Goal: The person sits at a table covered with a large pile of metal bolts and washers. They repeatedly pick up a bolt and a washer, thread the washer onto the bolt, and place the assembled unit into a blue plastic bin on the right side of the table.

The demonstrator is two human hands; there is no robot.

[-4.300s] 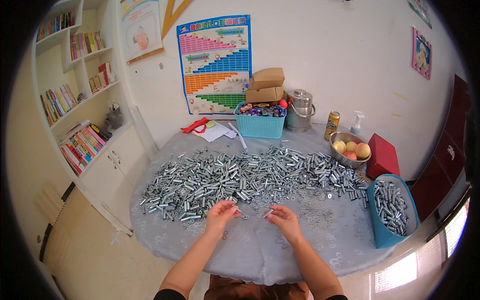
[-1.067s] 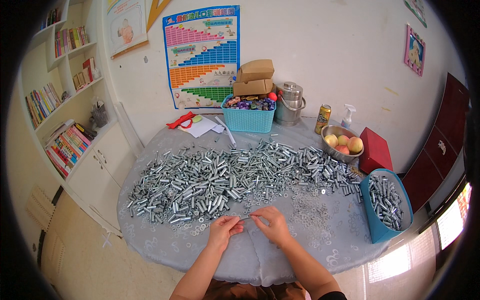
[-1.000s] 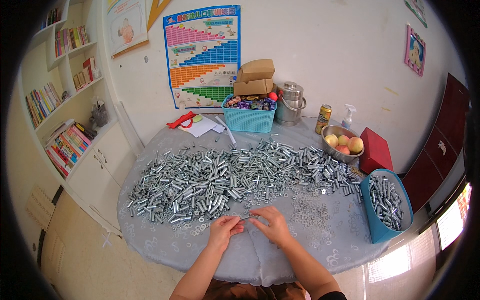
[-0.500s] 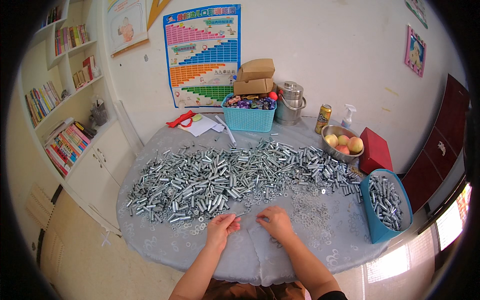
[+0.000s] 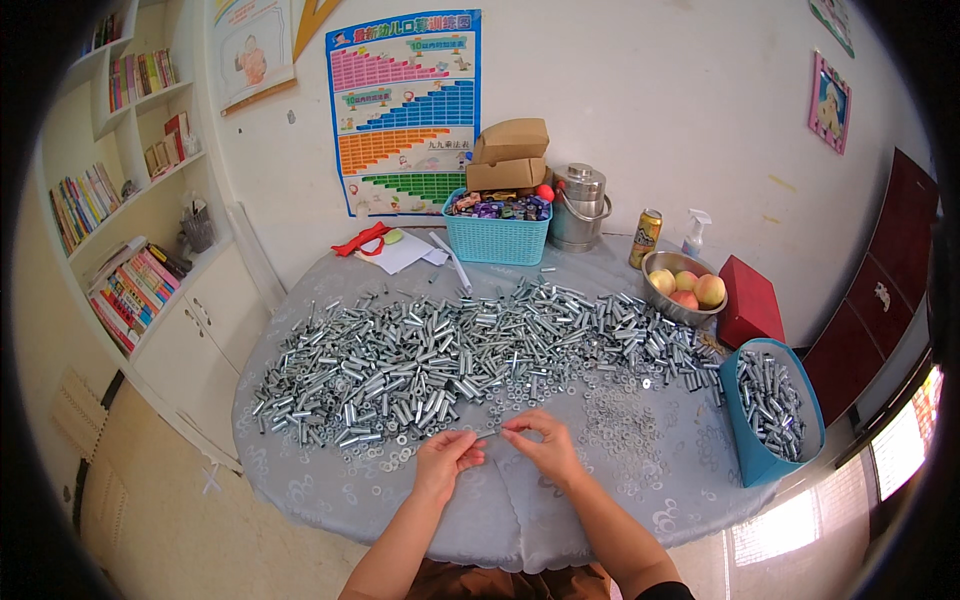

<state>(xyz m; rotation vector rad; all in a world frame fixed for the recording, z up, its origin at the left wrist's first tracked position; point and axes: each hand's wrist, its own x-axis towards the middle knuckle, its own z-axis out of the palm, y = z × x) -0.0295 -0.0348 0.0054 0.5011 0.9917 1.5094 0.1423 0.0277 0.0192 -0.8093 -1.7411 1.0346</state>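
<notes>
Between its thumb and fingers my left hand (image 5: 447,464) grips a thin metal screw (image 5: 486,434), which points to the right. My right hand (image 5: 545,446) is closed in a pinch at the screw's right end; whether a small washer is between those fingertips is too small to tell. Just beyond both hands spreads a wide heap of silvery metal sleeves and screws (image 5: 420,365). Small washers lie along its near edge, and a flat patch of washers (image 5: 618,425) is to the right of my right hand.
A grey cloth covers the round table (image 5: 400,515). At its right edge stands a blue bin (image 5: 745,440) of metal sleeves. Farther back are a steel bowl (image 5: 668,308) of fruit, a red box (image 5: 750,302), a can (image 5: 646,238), a metal pot (image 5: 578,225) and a turquoise basket (image 5: 497,240).
My right hand has moved left, up to the screw's end, and its fingers now meet there. My left hand stays nearly in place, still holding the screw.
</notes>
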